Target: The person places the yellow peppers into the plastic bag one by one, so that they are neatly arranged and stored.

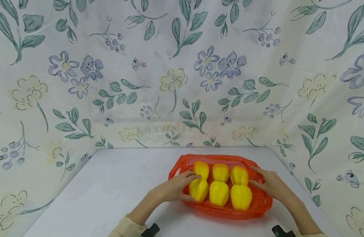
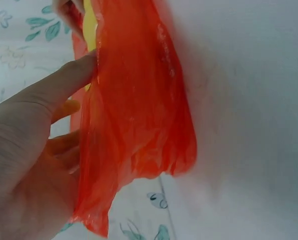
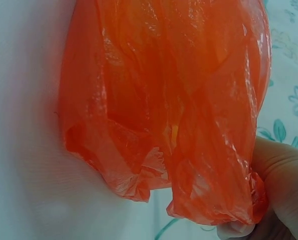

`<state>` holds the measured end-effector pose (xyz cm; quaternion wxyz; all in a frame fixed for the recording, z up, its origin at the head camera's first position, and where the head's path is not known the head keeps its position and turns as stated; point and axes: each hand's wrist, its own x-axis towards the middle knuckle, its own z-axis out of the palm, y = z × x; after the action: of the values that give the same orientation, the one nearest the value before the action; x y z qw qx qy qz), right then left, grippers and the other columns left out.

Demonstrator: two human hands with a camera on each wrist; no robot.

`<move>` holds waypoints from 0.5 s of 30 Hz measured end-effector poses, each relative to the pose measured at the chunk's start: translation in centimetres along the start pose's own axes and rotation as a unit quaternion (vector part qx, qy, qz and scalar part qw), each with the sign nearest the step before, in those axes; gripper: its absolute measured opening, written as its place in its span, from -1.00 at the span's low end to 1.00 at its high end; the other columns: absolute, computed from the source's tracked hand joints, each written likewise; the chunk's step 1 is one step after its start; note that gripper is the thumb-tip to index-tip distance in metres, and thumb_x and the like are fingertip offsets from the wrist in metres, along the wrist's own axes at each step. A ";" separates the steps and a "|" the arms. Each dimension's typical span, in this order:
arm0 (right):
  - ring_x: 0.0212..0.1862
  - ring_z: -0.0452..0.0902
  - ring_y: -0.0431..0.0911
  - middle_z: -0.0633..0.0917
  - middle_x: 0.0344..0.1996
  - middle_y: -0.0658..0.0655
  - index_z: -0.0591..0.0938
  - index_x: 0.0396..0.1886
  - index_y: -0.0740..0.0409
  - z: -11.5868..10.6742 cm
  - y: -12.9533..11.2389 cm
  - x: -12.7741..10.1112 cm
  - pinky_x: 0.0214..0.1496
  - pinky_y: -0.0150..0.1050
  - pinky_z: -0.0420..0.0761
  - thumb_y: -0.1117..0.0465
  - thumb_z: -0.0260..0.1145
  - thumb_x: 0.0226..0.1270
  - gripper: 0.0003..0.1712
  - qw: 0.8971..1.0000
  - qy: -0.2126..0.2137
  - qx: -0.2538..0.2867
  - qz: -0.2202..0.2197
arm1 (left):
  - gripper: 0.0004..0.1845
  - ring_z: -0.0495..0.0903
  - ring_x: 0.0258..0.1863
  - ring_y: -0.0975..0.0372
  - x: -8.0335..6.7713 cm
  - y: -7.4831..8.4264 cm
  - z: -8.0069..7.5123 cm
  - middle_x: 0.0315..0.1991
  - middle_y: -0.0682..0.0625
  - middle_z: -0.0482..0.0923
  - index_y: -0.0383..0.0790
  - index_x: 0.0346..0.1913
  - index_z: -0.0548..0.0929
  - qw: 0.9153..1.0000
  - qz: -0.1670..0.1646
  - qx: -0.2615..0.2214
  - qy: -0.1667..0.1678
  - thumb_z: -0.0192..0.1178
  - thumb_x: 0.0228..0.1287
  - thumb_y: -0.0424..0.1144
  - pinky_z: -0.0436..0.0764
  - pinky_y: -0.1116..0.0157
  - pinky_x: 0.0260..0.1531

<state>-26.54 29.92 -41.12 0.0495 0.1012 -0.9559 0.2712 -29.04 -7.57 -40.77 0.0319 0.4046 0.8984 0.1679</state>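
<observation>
Several yellow bell peppers (image 1: pixel 219 194) sit in two rows inside a red plastic bag (image 1: pixel 226 214), spread on the white table with its mouth upward. At the bag's left end is my left hand (image 1: pixel 180 186), thumb and fingers apart. Its fingertips touch the front-left pepper (image 1: pixel 199 190), while the thumb lies at the bag's rim; red film covers part of the fingers in the left wrist view. On the opposite side, my right hand (image 1: pixel 271 184) holds the bag's edge, with bunched film (image 3: pixel 259 197) between thumb and fingers in the right wrist view.
Behind the white table (image 1: pixel 110 184) hangs a flower-patterned cloth (image 1: pixel 152 82), which also runs along both sides. A dark device (image 1: pixel 150 230) sits at the left wrist, another (image 1: pixel 281 231) at the right.
</observation>
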 end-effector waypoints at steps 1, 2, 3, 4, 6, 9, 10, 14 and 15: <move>-0.42 0.51 -0.22 0.61 -0.06 0.28 0.36 0.25 0.10 0.0 0.0 0.0 -0.45 -0.42 0.62 -0.03 0.31 0.10 -0.28 1.000 0.002 -0.001 -0.002 | -0.24 0.33 0.19 0.26 -0.2 -0.1 -0.2 0.24 0.17 0.24 0.21 0.31 0.22 1.000 0.001 -0.001 0.010 0.25 0.01 0.14 0.52 0.25 0.07; -0.41 0.52 -0.22 0.60 -0.05 0.28 0.36 0.26 0.09 -0.1 0.0 0.1 -0.45 -0.42 0.62 -0.03 0.31 0.10 -0.28 1.000 0.004 -0.002 -0.005 | -0.27 0.35 0.17 0.27 -0.5 -0.2 -0.5 0.23 0.18 0.25 0.21 0.30 0.23 1.000 0.006 -0.002 0.024 0.24 0.02 0.13 0.53 0.27 0.05; -0.39 0.53 -0.21 0.60 -0.04 0.29 0.36 0.26 0.07 -0.1 0.0 0.1 -0.44 -0.42 0.62 -0.03 0.31 0.10 -0.29 1.000 0.007 -0.002 -0.008 | -0.29 0.38 0.15 0.26 -0.8 -0.4 -0.8 0.22 0.19 0.27 0.21 0.29 0.24 0.999 0.013 -0.004 0.041 0.24 0.04 0.12 0.53 0.29 0.04; -0.37 0.54 -0.20 0.59 -0.03 0.29 0.36 0.26 0.06 -0.2 0.0 0.1 -0.43 -0.41 0.62 -0.03 0.30 0.11 -0.29 1.000 0.009 -0.002 -0.011 | -0.32 0.39 0.14 0.26 -1.2 -0.6 -1.1 0.20 0.20 0.29 0.22 0.28 0.26 0.998 0.018 -0.012 0.057 0.23 0.06 0.10 0.54 0.30 0.02; -0.35 0.56 -0.19 0.59 -0.03 0.29 0.36 0.25 0.05 -0.3 -0.1 0.0 -0.43 -0.40 0.63 -0.03 0.30 0.12 -0.30 1.000 0.014 -0.002 -0.018 | -0.38 0.45 0.06 0.26 -2.1 -1.0 -1.9 0.13 0.21 0.36 0.23 0.25 0.29 0.995 0.032 -0.030 0.091 0.22 0.08 0.07 0.58 0.32 -0.05; -0.39 0.55 -0.20 0.62 -0.09 0.27 0.36 0.25 0.02 -0.5 -0.2 -0.2 -0.45 -0.41 0.62 -0.05 0.28 0.13 -0.31 1.000 0.016 -0.004 -0.020 | -0.45 0.51 -0.13 0.28 -3.6 -1.9 -2.9 -0.03 0.21 0.45 0.20 0.20 0.35 0.988 0.046 -0.045 0.139 0.22 0.12 0.02 0.62 0.37 -0.21; -0.42 0.54 -0.21 0.62 -0.12 0.25 0.35 0.25 0.01 -0.6 -0.2 -0.3 -0.46 -0.42 0.61 -0.06 0.28 0.13 -0.32 1.000 0.015 -0.006 -0.017 | -0.47 0.51 -0.16 0.31 -4.1 -2.3 -3.3 -0.06 0.21 0.47 0.18 0.19 0.38 0.986 0.045 -0.045 0.151 0.22 0.12 0.01 0.63 0.40 -0.26; -0.46 0.48 -0.20 0.64 -0.22 0.15 0.36 0.24 -0.06 -1.2 -0.1 -0.5 -0.49 -0.43 0.58 -0.12 0.25 0.14 -0.33 0.998 0.040 -0.042 -0.019 | -0.48 0.51 -0.21 0.40 -5.8 -3.8 -4.4 -0.10 0.24 0.51 0.14 0.15 0.43 0.981 0.022 -0.026 0.193 0.27 0.08 -0.03 0.62 0.44 -0.34; -0.45 0.47 -0.20 0.64 -0.25 0.12 0.36 0.24 -0.10 -1.4 -0.1 -0.5 -0.49 -0.44 0.57 -0.13 0.24 0.14 -0.35 0.997 0.050 -0.055 -0.019 | -0.48 0.51 -0.20 0.42 -6.1 -4.3 -4.6 -0.09 0.25 0.51 0.15 0.14 0.44 0.979 0.017 -0.022 0.202 0.28 0.07 -0.03 0.62 0.42 -0.33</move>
<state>-25.96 30.70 -39.94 0.1084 0.1029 -0.9636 0.2218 -28.86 -15.97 -38.34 -0.1447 0.3768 0.8754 0.2662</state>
